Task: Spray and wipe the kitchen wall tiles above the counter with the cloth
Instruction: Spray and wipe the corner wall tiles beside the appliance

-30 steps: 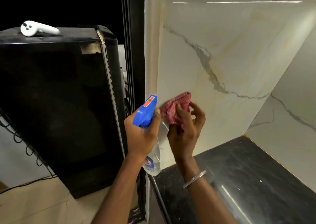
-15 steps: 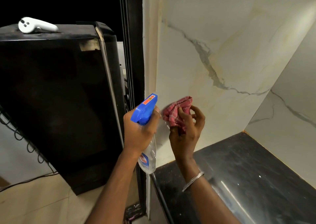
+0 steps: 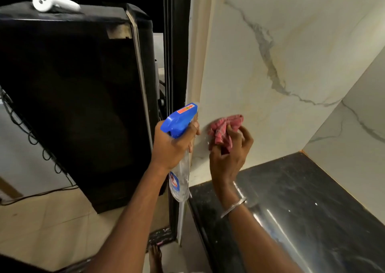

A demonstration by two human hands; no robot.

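low on the white, grey-veined marble wall tile (image 3: 239, 64), just above the glossy black stone counter (image 3: 291, 199), the right hand (image 3: 229, 158) clutches the crumpled pink checked cloth (image 3: 226, 127) and presses it to the surface. over the last second it has slid only slightly rightward from the tile's left edge, so wiping looks barely begun. the left hand (image 3: 173, 149) stays wrapped round the clear spray bottle with the blue trigger head (image 3: 179, 122), nozzle close to the tile

Gripping a blue-topped spray bottle (image 3: 180, 122) in the left hand (image 3: 173, 145), nozzle toward the veined wall tile (image 3: 270, 43); pressing a bunched red cloth (image 3: 226, 127) to that tile with the right hand (image 3: 229, 158), above the black counter (image 3: 312, 199).
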